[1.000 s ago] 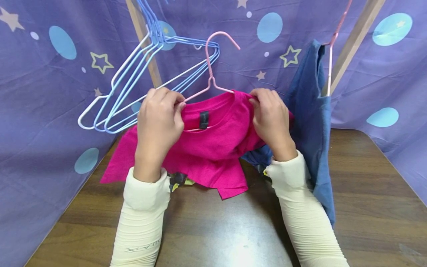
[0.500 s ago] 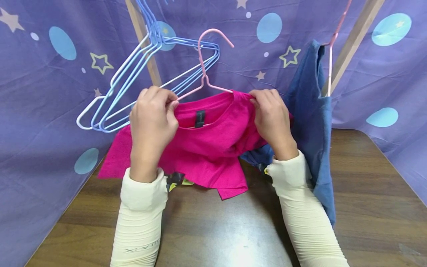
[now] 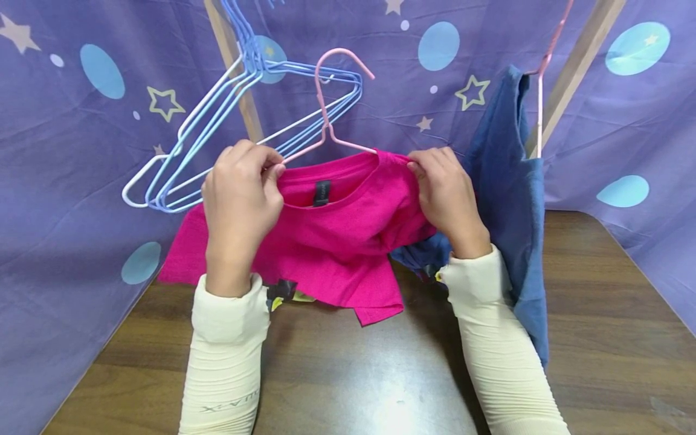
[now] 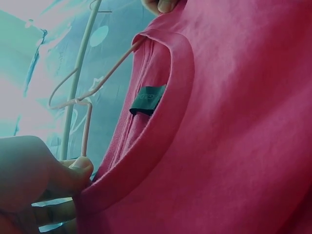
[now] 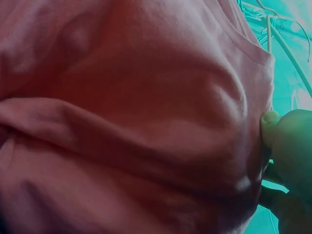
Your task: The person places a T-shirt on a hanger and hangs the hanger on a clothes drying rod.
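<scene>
A bright pink T-shirt with a dark neck label hangs between my hands, its collar facing up. The pink wire hanger passes into its neck opening, hook upward. At the left side of the collar, my left hand pinches the cloth together with the hanger's arm; in the left wrist view the thumb presses there. My right hand pinches the right shoulder of the T-shirt, and the hanger's end is hidden under the cloth. In the right wrist view the thumb lies on the shoulder fabric.
Several blue and white wire hangers hang at the left near a wooden post. A blue garment hangs on another pink hanger at right, close to my right forearm. More dark blue cloth lies on the wooden table.
My left hand has moved left, drawing the collar and tilting the pink hanger's hook leftward. The right hand has stayed almost in place on the shoulder.
</scene>
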`<action>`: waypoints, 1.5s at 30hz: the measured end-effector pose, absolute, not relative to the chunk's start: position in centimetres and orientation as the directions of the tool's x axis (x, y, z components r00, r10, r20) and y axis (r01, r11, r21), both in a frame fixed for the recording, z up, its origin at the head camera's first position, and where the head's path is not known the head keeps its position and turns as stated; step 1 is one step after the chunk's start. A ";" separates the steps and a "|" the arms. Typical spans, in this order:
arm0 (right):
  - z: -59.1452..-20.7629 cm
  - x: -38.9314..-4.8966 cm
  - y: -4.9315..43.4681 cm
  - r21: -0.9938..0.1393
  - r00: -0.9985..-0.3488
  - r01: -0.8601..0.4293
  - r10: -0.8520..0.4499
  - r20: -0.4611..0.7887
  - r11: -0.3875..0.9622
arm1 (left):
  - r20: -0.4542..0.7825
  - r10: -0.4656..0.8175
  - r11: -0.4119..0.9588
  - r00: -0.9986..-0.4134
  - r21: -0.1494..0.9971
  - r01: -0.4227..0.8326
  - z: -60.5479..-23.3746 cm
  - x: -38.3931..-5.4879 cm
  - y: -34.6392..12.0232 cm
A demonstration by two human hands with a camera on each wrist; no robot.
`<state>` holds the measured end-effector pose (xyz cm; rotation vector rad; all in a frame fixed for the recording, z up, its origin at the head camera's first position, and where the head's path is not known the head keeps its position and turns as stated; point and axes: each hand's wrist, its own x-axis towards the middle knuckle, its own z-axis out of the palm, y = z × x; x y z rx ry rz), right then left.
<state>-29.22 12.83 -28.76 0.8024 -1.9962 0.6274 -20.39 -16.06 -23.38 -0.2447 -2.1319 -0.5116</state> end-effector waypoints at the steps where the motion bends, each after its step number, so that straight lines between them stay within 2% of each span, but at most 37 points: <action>1: -28.8 -29.2 12.8 -0.125 -0.412 -0.740 -0.299 0.861 0.661 | 0.819 -0.016 0.895 -0.573 0.267 0.357 -23.4 -20.4 -16.1; 11: -28.4 -28.7 12.5 -0.120 -0.384 -0.759 -0.291 0.876 0.640 | 0.811 0.018 0.882 -0.585 0.263 0.391 -23.6 -20.6 -16.1; 21: -27.9 -28.0 11.7 -0.193 -0.409 -0.757 -0.222 0.885 0.625 | 0.805 0.082 0.886 -0.588 0.212 0.413 -24.1 -20.9 -14.8; 27: -27.5 -27.4 10.6 -0.178 -0.340 -0.779 -0.167 0.925 0.601 | 0.791 0.082 0.900 -0.606 0.202 0.385 -24.5 -21.0 -13.7; 33: -27.6 -26.9 9.1 -0.245 -0.300 -0.806 -0.014 0.954 0.539 | 0.799 0.065 0.910 -0.597 0.199 0.364 -25.0 -21.1 -12.5; 38: -27.8 -26.6 8.1 -0.291 -0.330 -0.823 0.006 0.944 0.488 | 0.806 0.037 0.917 -0.590 0.207 0.340 -25.5 -21.4 -11.9; 42: -28.1 -26.4 7.4 -0.356 -0.405 -0.826 -0.020 0.914 0.438 | 0.816 0.028 0.922 -0.577 0.202 0.330 -25.8 -21.6 -11.6; 45: -28.3 -26.2 6.9 -0.445 -0.492 -0.811 -0.031 0.870 0.379 | 0.822 0.030 0.925 -0.569 0.193 0.328 -25.9 -21.7 -11.4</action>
